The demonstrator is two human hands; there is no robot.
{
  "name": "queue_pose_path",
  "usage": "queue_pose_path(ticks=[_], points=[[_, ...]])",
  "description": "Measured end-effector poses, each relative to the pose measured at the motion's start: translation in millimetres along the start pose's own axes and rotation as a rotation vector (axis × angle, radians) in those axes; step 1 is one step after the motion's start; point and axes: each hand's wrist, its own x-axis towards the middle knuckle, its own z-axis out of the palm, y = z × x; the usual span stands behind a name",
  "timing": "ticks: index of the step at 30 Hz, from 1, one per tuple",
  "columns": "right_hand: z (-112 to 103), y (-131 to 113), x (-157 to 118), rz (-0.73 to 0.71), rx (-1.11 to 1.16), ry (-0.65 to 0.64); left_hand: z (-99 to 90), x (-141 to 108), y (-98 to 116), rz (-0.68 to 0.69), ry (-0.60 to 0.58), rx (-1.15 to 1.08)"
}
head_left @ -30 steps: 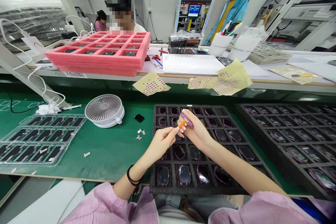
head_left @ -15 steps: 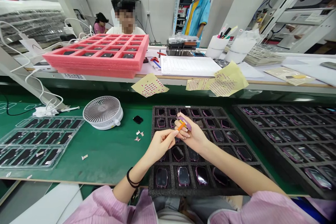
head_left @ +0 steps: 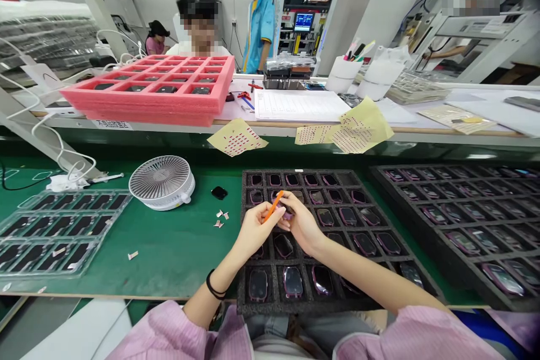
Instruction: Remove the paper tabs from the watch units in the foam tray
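Left-hand fingers (head_left: pixel 269 211) on an orange stick (head_left: pixel 274 205), tip slanting up-right

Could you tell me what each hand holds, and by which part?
Left hand pinches an orange stick by its lower end; right hand holds a purple case, grip hidden.

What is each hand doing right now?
Left hand: closed, pinching an orange stick.
Right hand: closed, holding a purple-edged device.

Passage left of the foam tray (head_left: pixel 241 292) crosses green mat (head_left: pixel 169 259) to the desk fan (head_left: pixel 162 183).
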Motion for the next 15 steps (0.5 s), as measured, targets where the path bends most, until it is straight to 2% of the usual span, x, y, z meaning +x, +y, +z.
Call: queue_pose_path(ticks=[3, 6, 7, 9, 11, 13, 15], points=[[-0.2, 7.9, -2.8, -0.090, -0.190, -0.039, 0.7, -0.3, -1.8, -0.045, 0.004, 0.003], [-25.0, 3.4, 13.0, -0.224, -0.360, -0.043, -11.1, -6.1, -3.5, -0.112, 0.014, 0.033], [-41.8, -2.9, 22.3, -0.278, -0.424, 0.005, -19.1, -9.5, -3.7, -0.121, 0.036, 0.052], [-86.6, -23.0, 43.3, -0.387, -0.671, 0.202, -41.4, -18.0, -4.3, -0.117, 0.115, 0.140], [-138.3, -49.5, 62.6, -0.477, -1.099, 0.431, -68.5, -28.3, -6.9, -0.096, 0.200, 0.318], [-184.8, -75.0, 76.9, -0.479, -1.223, 0.530, -94.1, -38.6, -12.7, -0.086, 0.273, 0.559], [-217.7, -92.6, 86.0, -0.459, -1.323, 0.585, -112.7, -47.3, -20.8, -0.121, 0.334, 0.772]])
